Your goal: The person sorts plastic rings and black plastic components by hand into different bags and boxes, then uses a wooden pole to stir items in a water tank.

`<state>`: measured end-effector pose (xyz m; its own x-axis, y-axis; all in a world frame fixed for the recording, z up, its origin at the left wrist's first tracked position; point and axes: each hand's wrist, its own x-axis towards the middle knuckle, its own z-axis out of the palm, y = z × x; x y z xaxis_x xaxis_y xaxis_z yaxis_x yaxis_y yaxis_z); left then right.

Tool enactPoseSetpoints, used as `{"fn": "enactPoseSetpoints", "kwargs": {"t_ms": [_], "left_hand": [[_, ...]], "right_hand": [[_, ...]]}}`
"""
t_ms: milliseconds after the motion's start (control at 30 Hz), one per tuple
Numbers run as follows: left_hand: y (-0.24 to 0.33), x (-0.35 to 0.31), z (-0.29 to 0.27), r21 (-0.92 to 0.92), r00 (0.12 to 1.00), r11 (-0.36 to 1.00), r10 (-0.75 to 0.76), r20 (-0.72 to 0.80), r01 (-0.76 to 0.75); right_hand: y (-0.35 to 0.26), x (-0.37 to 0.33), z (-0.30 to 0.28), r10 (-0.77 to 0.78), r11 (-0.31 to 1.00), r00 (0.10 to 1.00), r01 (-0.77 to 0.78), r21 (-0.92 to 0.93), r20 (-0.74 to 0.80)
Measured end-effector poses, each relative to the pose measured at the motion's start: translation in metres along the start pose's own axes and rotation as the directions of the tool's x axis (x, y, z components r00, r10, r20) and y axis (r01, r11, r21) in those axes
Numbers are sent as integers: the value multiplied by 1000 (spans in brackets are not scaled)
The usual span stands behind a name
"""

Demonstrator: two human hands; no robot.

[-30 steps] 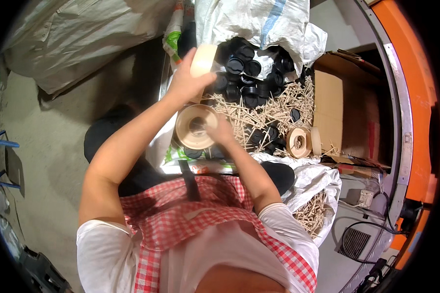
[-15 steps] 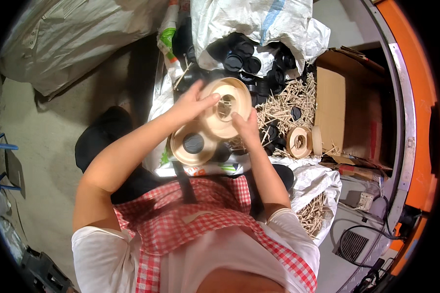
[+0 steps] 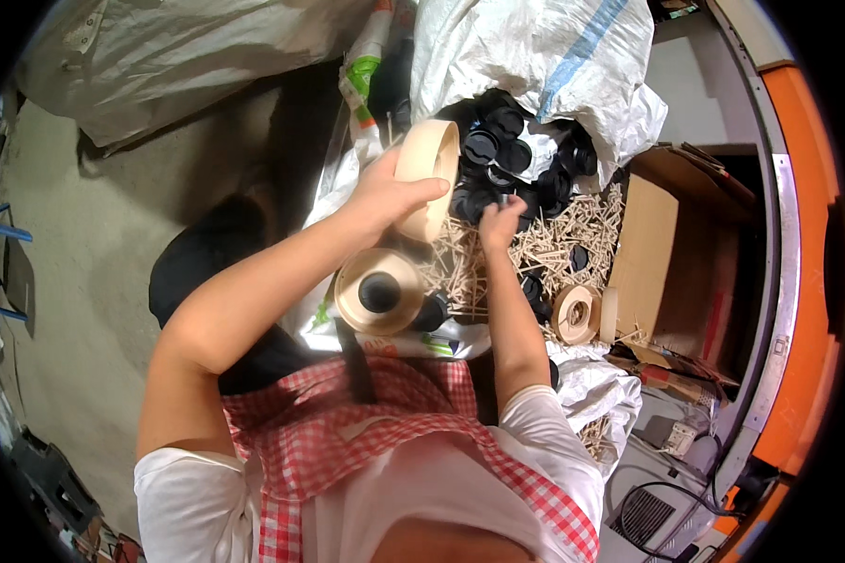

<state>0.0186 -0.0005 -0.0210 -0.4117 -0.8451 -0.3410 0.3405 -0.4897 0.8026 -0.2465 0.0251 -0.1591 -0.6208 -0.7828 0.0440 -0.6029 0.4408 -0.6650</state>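
Observation:
My left hand (image 3: 377,195) grips a cream-coloured round plastic piece (image 3: 413,225) with a raised rim, tilted on edge, thumb on its near side. My right hand (image 3: 500,225) is among the black round caps (image 3: 498,131), its fingers drawn together; what they pinch, if anything, is hard to make out. Close to my lap lies another cream round piece (image 3: 347,300) with a black cap (image 3: 378,292) seated in its middle. Around and beyond my right hand spreads a heap of small pale pegs (image 3: 559,239).
A white woven sack (image 3: 498,47) with a blue stripe covers the far side of the caps. Cream rings (image 3: 573,314) lie at the right near an open cardboard box (image 3: 643,235). A second white sack (image 3: 582,385) of pegs stands nearer me. An orange frame (image 3: 789,281) borders the right.
My right hand has let go of the cream piece and moved to the black caps. My left hand now holds that piece alone, turned on edge.

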Motion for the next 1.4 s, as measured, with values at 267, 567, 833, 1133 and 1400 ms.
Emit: {"fn": "enactPoseSetpoints", "kwargs": {"t_ms": [267,567,833,1133,1400], "left_hand": [[-33,-12,20,-140,919,946,-240,313,294],[-32,-28,29,369,921,909,39,388,-194],[-23,-10,24,332,801,909,-388,457,251],[-20,-14,25,198,805,921,-389,447,335],[-27,-18,32,522,859,829,-108,501,-200]], "right_hand": [[-75,-87,-48,-401,909,916,392,144,35],[-99,-102,-91,-88,750,807,-332,572,584],[-96,-122,-110,-779,607,516,763,221,356],[-100,-113,-117,-857,500,394,793,347,333],[-99,-113,-99,-21,510,733,-577,638,680]]}}
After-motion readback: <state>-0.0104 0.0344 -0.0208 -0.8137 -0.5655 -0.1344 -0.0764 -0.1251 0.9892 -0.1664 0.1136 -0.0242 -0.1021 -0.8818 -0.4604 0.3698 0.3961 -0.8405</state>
